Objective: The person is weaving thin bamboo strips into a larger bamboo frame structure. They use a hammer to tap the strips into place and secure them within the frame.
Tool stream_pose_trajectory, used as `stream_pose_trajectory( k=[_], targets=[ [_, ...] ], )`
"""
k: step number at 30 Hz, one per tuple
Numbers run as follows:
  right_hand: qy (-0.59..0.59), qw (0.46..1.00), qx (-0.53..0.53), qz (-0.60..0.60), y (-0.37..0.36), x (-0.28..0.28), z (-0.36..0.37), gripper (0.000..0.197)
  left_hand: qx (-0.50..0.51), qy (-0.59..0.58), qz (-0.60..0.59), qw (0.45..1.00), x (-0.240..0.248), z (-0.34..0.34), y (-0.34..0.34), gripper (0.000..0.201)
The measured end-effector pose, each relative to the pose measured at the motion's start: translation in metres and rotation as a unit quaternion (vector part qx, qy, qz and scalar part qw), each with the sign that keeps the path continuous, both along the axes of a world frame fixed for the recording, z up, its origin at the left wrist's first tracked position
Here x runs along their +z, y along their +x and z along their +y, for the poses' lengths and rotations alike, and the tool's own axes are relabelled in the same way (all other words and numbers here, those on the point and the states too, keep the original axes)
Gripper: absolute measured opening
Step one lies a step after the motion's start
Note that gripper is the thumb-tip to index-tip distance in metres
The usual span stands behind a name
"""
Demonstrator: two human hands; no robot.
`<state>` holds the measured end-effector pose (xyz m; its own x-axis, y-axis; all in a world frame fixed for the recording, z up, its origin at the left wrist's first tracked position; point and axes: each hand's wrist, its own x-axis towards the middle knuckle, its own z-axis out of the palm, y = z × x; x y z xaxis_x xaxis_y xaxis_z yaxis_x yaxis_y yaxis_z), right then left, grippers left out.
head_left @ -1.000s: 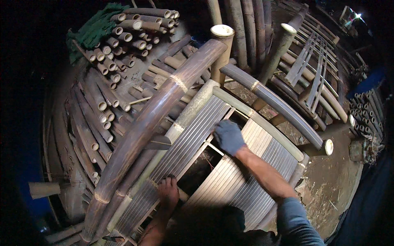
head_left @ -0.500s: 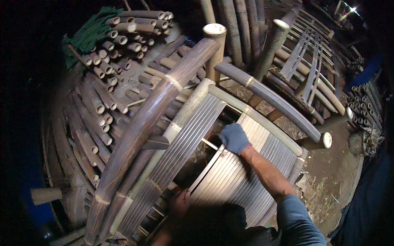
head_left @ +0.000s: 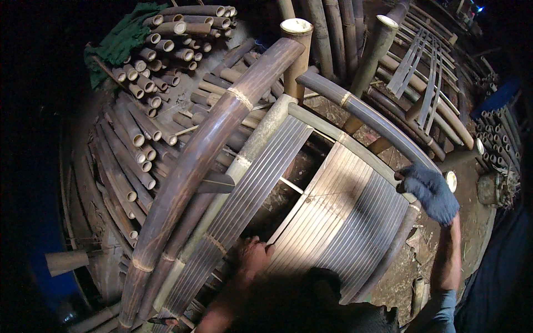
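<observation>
A bamboo bench seat lies below me, with dark slats (head_left: 258, 169) on the left and pale slats (head_left: 327, 200) right of the middle. Between them is a dark gap. My bare left hand (head_left: 255, 256), fingers curled, is at the gap against the near end of the edge slat (head_left: 294, 216). My right hand (head_left: 427, 191), in a blue-grey glove, is over the right corner of the bamboo frame (head_left: 371, 161). Its fingers are bent closed; what they hold is too small to make out. A thin line crosses the pale slats toward it.
A thick bamboo rail (head_left: 205, 161) rises along the left, and a thinner curved rail (head_left: 372, 119) spans the far side. Cut bamboo poles (head_left: 133, 139) are stacked at left. Another bamboo frame (head_left: 416, 77) stands at far right, with a bucket-like container (head_left: 494, 188) nearer.
My right hand has moved from the far end of the gap rightward to the frame's right corner. My left hand remains by the edge slat, showing more clearly. The view has shifted slightly.
</observation>
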<state>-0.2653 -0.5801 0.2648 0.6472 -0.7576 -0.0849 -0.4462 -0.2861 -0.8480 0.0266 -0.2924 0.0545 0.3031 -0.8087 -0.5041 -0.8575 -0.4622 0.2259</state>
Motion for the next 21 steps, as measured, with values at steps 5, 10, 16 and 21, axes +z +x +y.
stream_pose_trajectory(
  k=[5,10,16,21],
  targets=[
    [-0.319,0.917,0.199,0.134,0.034,0.040,0.027,0.017,-0.018,-0.290,0.207,0.934,0.022,-0.108,-0.034,0.068],
    [-0.056,0.940,0.082,0.326,0.030,0.014,0.015,0.046,-0.046,-0.255,0.356,0.898,0.014,-0.165,-0.079,0.020],
    [0.440,0.864,-0.163,0.184,-0.054,-0.097,0.002,0.051,-0.190,-0.162,0.242,0.938,0.006,-0.125,-0.076,0.024],
    [-0.239,0.907,-0.192,0.289,-0.039,-0.093,0.063,0.073,-0.306,-0.075,0.255,0.914,0.053,-0.106,-0.107,0.020]
  ],
)
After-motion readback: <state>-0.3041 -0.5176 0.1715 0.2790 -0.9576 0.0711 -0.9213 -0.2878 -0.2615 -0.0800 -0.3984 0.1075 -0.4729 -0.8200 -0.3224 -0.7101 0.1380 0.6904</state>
